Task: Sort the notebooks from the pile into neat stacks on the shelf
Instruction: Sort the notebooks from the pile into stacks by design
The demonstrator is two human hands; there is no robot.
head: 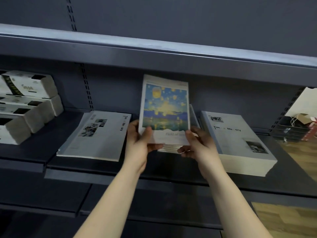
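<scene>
A bundle of several notebooks (165,107) with a blue and yellow lantern picture on the cover is tilted up over the middle of the dark shelf (96,166). My left hand (139,140) grips its lower left corner, and my right hand (199,143) grips its lower right corner. To the left lies a low stack of white notebooks (96,136) with small photos on the cover. To the right sits a thicker stack of white notebooks (240,143) with a printed title. Another notebook edge (194,115) shows behind the held bundle.
White tissue packs (29,103) are piled at the shelf's left end. An upper shelf (154,54) overhangs close above. At the far right are a paper bag (305,103) and a dark crate (289,129) on a wooden floor. Lower shelves run below my arms.
</scene>
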